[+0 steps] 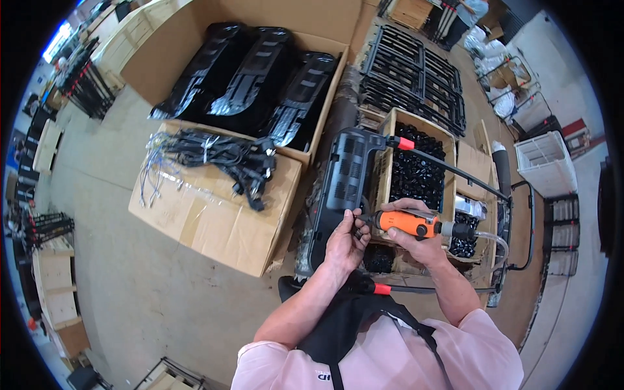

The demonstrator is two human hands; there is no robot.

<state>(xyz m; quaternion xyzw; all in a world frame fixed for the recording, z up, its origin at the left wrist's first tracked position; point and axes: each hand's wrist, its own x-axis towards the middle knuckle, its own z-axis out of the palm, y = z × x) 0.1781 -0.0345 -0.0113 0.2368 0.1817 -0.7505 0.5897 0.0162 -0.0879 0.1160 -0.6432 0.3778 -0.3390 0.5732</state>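
An orange air screwdriver [404, 223] lies almost level in my right hand [421, 244], its tip pointing left and a clear hose [497, 239] running from its back end. At that tip, the fingers of my left hand [345, 244] are pinched together; whatever is between them is hidden. Just beyond the left fingertips is a long black plastic housing [349, 168] with slotted vents. Black frame tubes [455, 170] with red end pieces [404, 143] reach to the right from both ends of this housing.
Behind the housing stands a wooden bin [387, 155] of small black parts. An open carton [325, 117] with several black plastic covers [253, 78] is at the back left. On a closed carton [221, 227] lies a cable bundle [224, 156]. Black metal frames [416, 71] are stacked farther back.
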